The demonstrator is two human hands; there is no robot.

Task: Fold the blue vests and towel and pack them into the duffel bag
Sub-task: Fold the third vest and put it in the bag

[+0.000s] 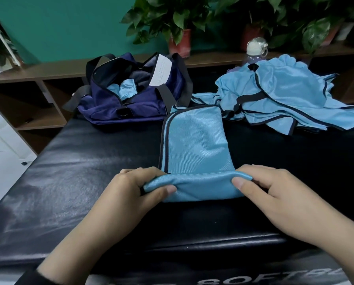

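A light blue vest (194,145) with dark trim lies folded into a long strip on the black padded table (69,182), running away from me. Its near end is rolled over. My left hand (131,192) pinches the roll's left end and my right hand (274,194) pinches its right end. A navy duffel bag (131,103) stands unzipped at the back left, with blue fabric (122,89) showing inside. A loose pile of blue vests (285,99) lies at the back right.
A water bottle (256,52) stands behind the pile. Brown wooden shelves (38,79) run along the green wall, with potted plants (172,23) on top. The table's left edge drops to a white floor (1,145).
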